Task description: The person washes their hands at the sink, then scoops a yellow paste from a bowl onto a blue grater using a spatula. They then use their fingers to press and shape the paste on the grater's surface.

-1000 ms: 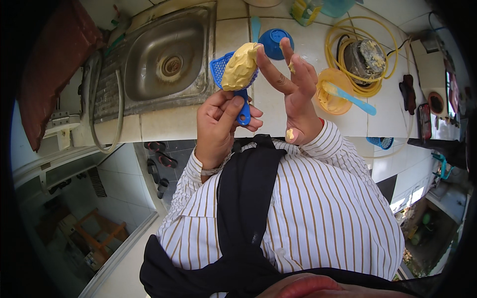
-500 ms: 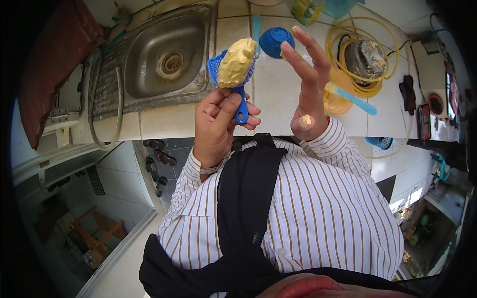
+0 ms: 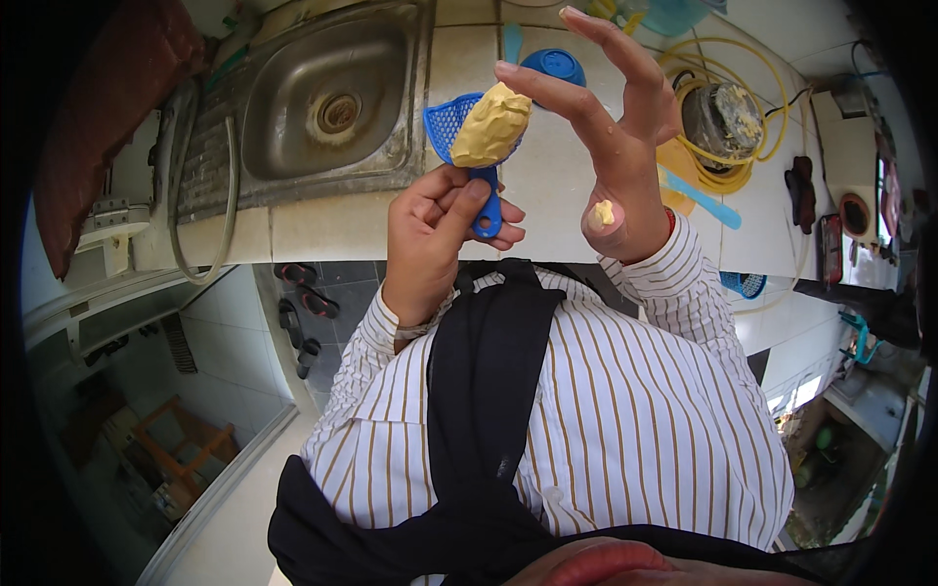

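My left hand (image 3: 435, 230) grips the short handle of a blue perforated scoop (image 3: 445, 125), which points away from me above the counter. A smooth, pale-yellow lump of dough-like paste (image 3: 491, 127) sits on the scoop, covering its right side. My right hand (image 3: 625, 137) is raised to the right of the scoop with fingers apart, holding nothing. Its index fingertip is close to the top of the lump; whether it touches I cannot tell. A bit of yellow paste sticks to the thumb. Behind this hand stands a blue bowl (image 3: 559, 66), partly hidden.
On the left is a steel sink (image 3: 259, 146). A light-blue spatula (image 3: 708, 200) rests over a yellow-orange dish (image 3: 674, 156) at right. Beyond lie a coiled yellow hose (image 3: 728, 181) and a stained round container (image 3: 708, 122). Another light-blue utensil (image 3: 513, 44) lies beside the bowl.
My right hand has moved left and away from me, bringing its index finger to the lump. The scoop in my left hand has shifted slightly right.
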Tool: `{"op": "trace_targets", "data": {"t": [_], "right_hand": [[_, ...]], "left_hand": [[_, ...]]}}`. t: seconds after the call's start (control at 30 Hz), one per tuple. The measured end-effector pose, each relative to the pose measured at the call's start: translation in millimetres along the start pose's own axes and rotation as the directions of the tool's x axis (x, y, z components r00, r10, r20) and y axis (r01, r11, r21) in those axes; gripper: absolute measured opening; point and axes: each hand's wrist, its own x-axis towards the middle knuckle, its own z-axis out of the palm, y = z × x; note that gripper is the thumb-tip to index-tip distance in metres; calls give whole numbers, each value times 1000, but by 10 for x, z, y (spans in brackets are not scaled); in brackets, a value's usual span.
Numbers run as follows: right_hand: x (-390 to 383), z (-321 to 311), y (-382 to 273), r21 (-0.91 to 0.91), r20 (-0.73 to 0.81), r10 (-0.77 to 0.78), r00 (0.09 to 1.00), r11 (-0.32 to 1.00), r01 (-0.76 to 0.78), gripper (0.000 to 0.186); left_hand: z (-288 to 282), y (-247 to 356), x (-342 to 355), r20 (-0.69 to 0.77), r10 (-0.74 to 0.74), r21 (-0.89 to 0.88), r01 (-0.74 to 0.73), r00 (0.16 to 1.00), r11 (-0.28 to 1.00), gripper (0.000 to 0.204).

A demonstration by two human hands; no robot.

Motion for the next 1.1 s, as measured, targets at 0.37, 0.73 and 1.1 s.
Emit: {"op": "trace_targets", "data": {"t": [0.37, 0.73, 1.1], "right_hand": [[-113, 225, -51, 37, -67, 1, 998, 999, 2, 84], [-56, 344, -16, 452, -98, 175, 980, 885, -113, 51], [-30, 434, -158, 469, -64, 258, 964, 860, -199, 48]], "left_hand": [[-63, 23, -58, -82, -42, 18, 43, 996, 999, 23], [-198, -61, -62, -4, -46, 68, 46, 999, 997, 26], [-216, -97, -75, -5, -10, 98, 10, 1000, 995, 23]]}}
